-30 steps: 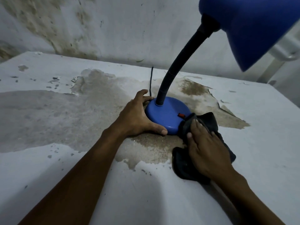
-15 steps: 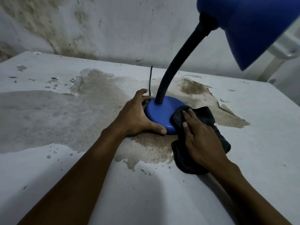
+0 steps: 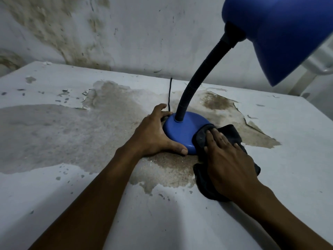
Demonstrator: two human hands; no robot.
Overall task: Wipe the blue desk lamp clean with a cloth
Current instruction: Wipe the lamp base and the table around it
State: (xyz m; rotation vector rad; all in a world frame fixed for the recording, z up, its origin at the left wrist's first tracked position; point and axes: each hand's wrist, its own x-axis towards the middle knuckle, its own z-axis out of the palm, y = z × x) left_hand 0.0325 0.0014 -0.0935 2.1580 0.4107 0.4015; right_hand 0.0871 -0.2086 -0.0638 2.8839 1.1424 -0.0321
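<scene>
The right hand's (image 3: 228, 156) fingers (image 3: 214, 137) lie flat and close together on the dark cloth (image 3: 232, 134), pressing it against the right side of the lamp's (image 3: 183, 130) round blue base, which stands on the peeling white table (image 3: 54, 186). The left hand (image 3: 155, 134) cups the base's left rim, thumb at the near edge, fingers spread round the far side. Since a second ago the cloth has slid up over the base, covering the red switch. Both forearms reach forward, converging on the base.
</scene>
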